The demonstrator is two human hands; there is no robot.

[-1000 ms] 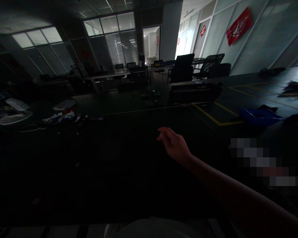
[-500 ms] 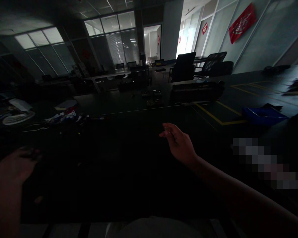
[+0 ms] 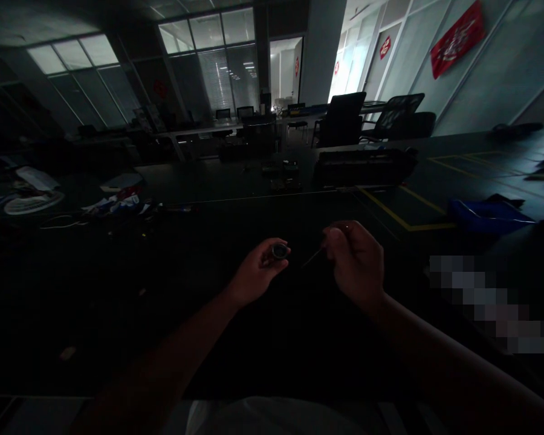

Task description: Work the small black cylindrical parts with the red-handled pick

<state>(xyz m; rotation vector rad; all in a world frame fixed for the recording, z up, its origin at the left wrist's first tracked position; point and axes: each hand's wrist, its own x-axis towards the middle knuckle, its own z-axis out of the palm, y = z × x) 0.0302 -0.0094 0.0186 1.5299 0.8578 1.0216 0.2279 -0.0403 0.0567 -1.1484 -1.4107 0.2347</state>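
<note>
Near the middle of the head view, my left hand (image 3: 255, 275) is closed around a small dark round part (image 3: 279, 251) with a paler rim, its round face turned up towards the camera. To its right, my right hand (image 3: 356, 260) pinches a thin rod-like tool (image 3: 312, 258), whose tip slants down and left towards the round part. A gap separates the tip from the part. Both hands are above the dark table (image 3: 236, 356). The dim light hides the tool's other end.
A long black object (image 3: 365, 168) lies beyond my hands. A blue tray-like item (image 3: 487, 214) is at the right, by yellow tape lines. Cluttered papers and cables (image 3: 118, 204) lie at the left, with a white coil (image 3: 34, 202). Chairs (image 3: 343, 118) stand behind.
My left hand has come from the far left to the middle with the round part. My right hand has moved slightly right and turned, and the thin tool now shows in it.
</note>
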